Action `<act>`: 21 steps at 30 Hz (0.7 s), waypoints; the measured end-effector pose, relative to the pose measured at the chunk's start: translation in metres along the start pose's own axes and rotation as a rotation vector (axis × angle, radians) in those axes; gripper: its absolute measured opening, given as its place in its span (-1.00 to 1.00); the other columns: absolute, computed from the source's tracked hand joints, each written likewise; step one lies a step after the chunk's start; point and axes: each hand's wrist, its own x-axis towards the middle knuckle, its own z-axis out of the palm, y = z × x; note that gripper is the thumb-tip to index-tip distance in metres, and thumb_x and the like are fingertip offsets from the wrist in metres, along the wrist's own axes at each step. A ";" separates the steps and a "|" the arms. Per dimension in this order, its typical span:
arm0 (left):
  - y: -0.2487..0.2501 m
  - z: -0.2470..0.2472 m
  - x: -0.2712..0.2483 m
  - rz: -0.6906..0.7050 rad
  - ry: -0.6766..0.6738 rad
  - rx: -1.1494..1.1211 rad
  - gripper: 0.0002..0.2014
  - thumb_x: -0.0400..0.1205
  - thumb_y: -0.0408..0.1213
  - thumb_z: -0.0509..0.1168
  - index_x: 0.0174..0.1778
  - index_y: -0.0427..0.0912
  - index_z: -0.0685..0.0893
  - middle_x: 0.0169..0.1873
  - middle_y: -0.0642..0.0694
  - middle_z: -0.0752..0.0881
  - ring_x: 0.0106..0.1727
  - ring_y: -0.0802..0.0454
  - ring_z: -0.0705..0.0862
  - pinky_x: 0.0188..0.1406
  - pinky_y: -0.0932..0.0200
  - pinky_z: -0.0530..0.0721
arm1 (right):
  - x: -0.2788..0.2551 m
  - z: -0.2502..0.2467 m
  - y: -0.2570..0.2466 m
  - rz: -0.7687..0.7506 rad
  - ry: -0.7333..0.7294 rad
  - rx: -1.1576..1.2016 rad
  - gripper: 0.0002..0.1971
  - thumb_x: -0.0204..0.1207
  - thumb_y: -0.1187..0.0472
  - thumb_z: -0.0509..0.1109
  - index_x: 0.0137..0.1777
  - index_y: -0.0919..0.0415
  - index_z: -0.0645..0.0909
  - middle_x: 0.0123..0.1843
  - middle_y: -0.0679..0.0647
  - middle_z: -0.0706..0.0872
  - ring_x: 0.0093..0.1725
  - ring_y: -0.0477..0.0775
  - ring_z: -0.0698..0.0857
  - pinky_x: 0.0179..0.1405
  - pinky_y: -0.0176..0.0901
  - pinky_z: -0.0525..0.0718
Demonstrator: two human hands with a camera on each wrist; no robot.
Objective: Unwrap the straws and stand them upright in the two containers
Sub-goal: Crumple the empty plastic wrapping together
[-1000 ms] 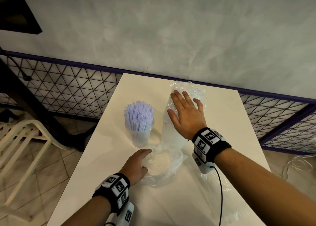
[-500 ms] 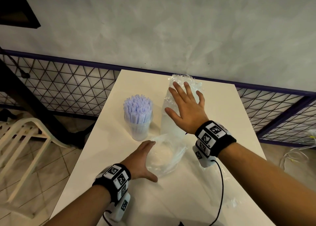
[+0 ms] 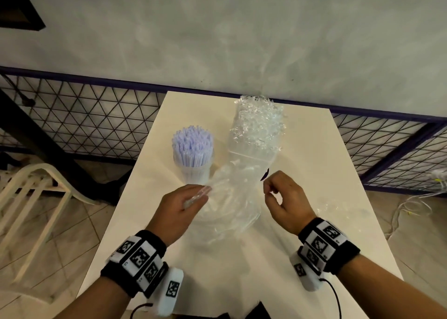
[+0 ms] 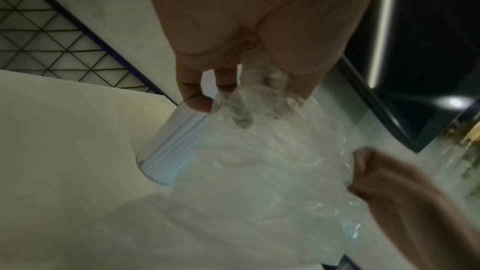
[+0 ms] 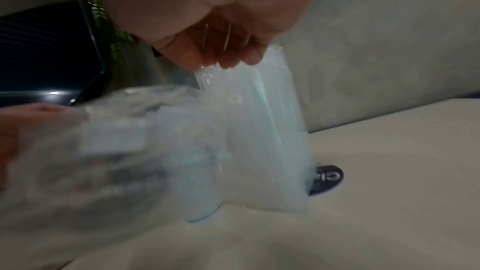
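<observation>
The unwrapping step is under way. The left hand (image 3: 180, 204) is pinching a bunched edge of the clear wrapper (image 3: 232, 197), and the right hand (image 3: 281, 195) is pinching the opposite edge, fingers curled. Between the two grips the wrapper is sagging; its straw-filled part (image 3: 256, 135) is lying just beyond them. Next, the hands probably need pulling apart to open it. One container (image 3: 193, 171) of upright straws (image 3: 192, 147) is standing beyond the left grip; a second is perhaps under the plastic, though blur is hiding it.

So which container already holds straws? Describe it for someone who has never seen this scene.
On the white table by the grey wall, look ahead of the left hand. The clear cup there is packed with upright lilac straws; the plastic wrapping beside it is clear and crinkled.
</observation>
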 end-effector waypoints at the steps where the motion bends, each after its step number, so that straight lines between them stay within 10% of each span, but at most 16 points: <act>1: 0.005 -0.003 -0.003 -0.015 0.026 -0.056 -0.81 0.60 -0.22 0.36 0.09 0.03 0.78 0.05 0.22 0.77 -0.12 0.26 0.73 0.01 0.38 0.65 | -0.007 0.001 0.002 0.069 -0.014 0.017 -0.95 0.47 0.13 0.22 -0.15 0.07 0.44 -0.22 -0.16 0.48 -0.24 -0.11 0.45 -0.20 -0.29 0.44; 5: 0.027 -0.012 -0.012 0.048 0.130 -0.170 -0.81 0.58 -0.33 0.35 0.03 -0.04 0.80 -0.05 0.07 0.80 -0.38 0.08 0.66 -0.21 0.37 0.65 | -0.026 0.011 -0.008 0.414 -0.110 0.233 -0.56 0.39 -0.34 0.28 -0.15 0.04 0.37 -0.31 -0.11 0.42 -0.39 -0.16 0.35 -0.33 -0.35 0.40; 9: 0.045 -0.019 -0.013 0.125 0.239 -0.266 -0.77 0.58 -0.46 0.34 0.04 -0.09 0.79 -0.11 -0.01 0.78 -0.38 0.13 0.69 -0.27 0.42 0.65 | -0.026 0.016 -0.027 0.690 -0.301 0.579 -0.24 0.19 -0.53 0.39 0.09 0.13 0.51 -0.03 0.06 0.68 -0.12 -0.01 0.70 -0.14 -0.06 0.68; 14: 0.065 -0.014 -0.008 0.112 0.250 -0.350 -0.65 0.49 -0.50 0.43 0.18 -0.17 0.66 0.02 -0.06 0.76 -0.16 0.08 0.80 -0.15 0.35 0.72 | -0.005 0.020 -0.057 0.591 -0.302 1.037 -0.07 0.26 -0.21 0.66 0.55 0.21 0.40 0.39 0.21 0.70 0.34 0.25 0.71 0.29 0.22 0.70; 17: 0.065 -0.017 -0.003 0.103 0.128 -0.300 -0.30 0.32 -0.36 0.61 0.35 -0.01 0.49 0.12 -0.14 0.67 0.13 -0.03 0.73 0.09 0.14 0.71 | 0.022 0.010 -0.071 0.509 -0.072 1.034 -0.33 0.40 0.25 0.63 0.49 0.35 0.46 0.24 0.35 0.75 0.21 0.32 0.76 0.17 0.18 0.76; 21: 0.067 -0.027 0.009 -0.047 -0.030 -0.414 -0.17 0.20 0.07 0.56 0.42 0.11 0.44 -0.03 -0.11 0.65 0.07 0.04 0.68 0.11 0.05 0.66 | 0.053 -0.017 -0.072 0.366 -0.016 0.734 -0.74 0.59 0.52 0.39 0.15 0.18 0.66 -0.17 -0.10 0.77 -0.13 -0.09 0.74 -0.09 -0.17 0.76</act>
